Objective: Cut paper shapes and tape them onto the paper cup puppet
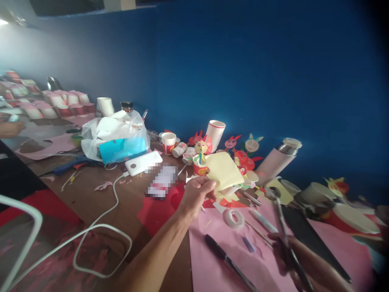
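My left hand pinches the lower left edge of a pale yellow paper piece, lifted in front of small decorated cups. At the lower right, my right hand is closed on a long dark tool with a shiny metal end, blurred by motion; it may be a pair of scissors. Between the hands, a tape roll, a black marker and a short purple piece lie on pink paper. A red and white cup stands just behind my left hand.
A pink flask leans at the blue wall. Paper cups and a black tablet-like slab lie right. Left are a white power bank, a looping cable, a plastic bag, a phone and another person's hand.
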`<state>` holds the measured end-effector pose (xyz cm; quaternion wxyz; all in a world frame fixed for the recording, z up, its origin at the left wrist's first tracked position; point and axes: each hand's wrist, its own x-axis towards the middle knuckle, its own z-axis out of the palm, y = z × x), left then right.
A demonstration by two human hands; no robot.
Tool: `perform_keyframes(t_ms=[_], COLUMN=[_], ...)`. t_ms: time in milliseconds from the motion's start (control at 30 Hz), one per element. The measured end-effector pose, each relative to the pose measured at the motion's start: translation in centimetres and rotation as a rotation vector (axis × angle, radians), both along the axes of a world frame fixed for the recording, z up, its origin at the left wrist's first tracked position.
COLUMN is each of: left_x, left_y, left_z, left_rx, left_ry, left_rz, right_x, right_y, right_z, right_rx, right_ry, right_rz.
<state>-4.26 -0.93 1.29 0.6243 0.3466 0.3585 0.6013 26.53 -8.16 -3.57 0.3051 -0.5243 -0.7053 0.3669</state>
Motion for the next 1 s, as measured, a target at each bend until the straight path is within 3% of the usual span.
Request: perform_keyframes(t_ms=[267,433,1000], left_x=[-0.2,-0.2,0.7], left_y=[-0.4,-0.4,-0.7], left_z=[0.7,0.6,-0.1], left_rx=[0.03,0.069,0.162], left_ry=[-0.074,-0.068,0.023], left_rz=[0.039,0.086,0.063], right_x=[-7.9,-10.6,-11.7], right_y=[1.9,3.0,3.7], right_z=[3.5,4.9,4.7], right_rx=[-0.212,-0.199,-0.168], right_ry=[0.103,0.102,0.184], right_rz=[0.32,0.401,0.34])
